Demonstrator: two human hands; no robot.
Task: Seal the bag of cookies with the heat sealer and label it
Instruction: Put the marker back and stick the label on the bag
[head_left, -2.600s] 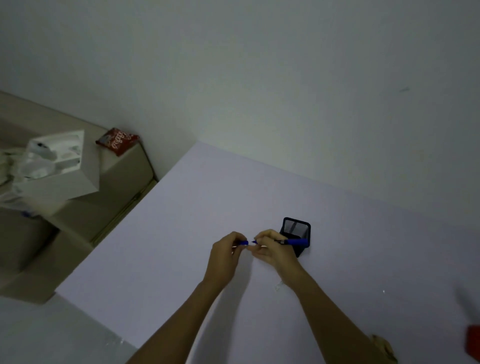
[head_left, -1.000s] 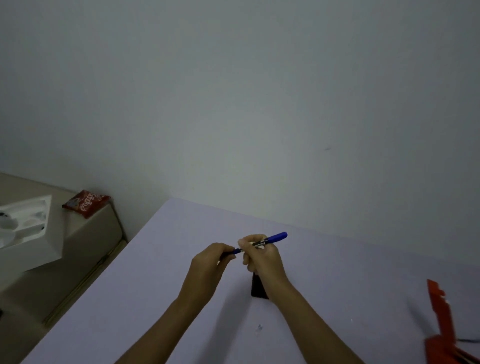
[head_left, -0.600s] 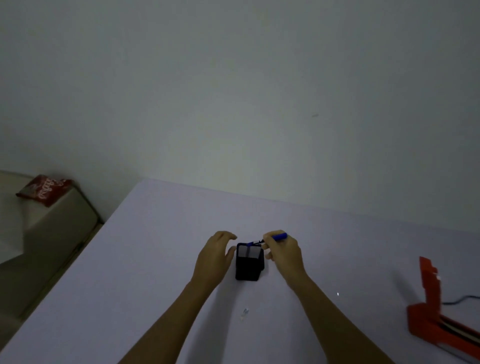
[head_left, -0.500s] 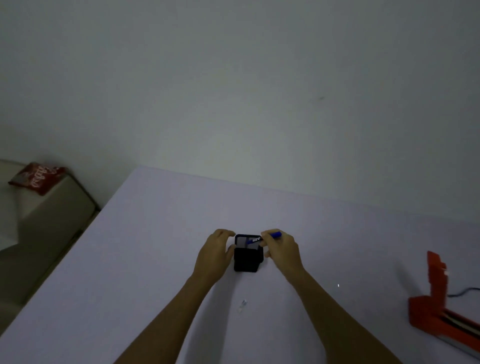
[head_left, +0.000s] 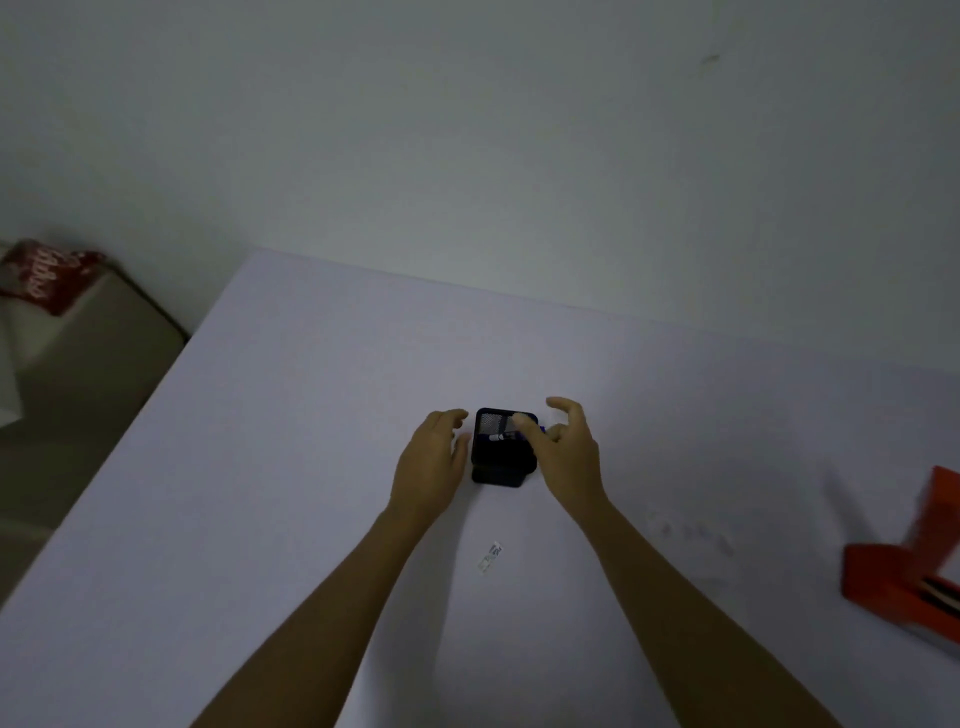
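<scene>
A black mesh pen holder (head_left: 501, 465) stands in the middle of the white table (head_left: 291, 467). A blue pen (head_left: 503, 436) lies inside it, its tip end showing over the rim. My left hand (head_left: 431, 460) rests beside the holder's left wall, fingers apart. My right hand (head_left: 563, 449) hovers at the holder's right side with fingers spread, nothing in it. The red heat sealer (head_left: 909, 561) sits at the table's right edge, its arm raised. The bag of cookies is not visible.
A small white paper scrap (head_left: 489, 557) lies on the table between my forearms. Off the table's left edge stands a beige box (head_left: 78, 374) with a red snack packet (head_left: 44, 273) on top. A plain wall rises behind the table.
My right hand lowered the blue pen into the black holder and let go of it. My left hand stayed by the holder. The view tilted down and right.
</scene>
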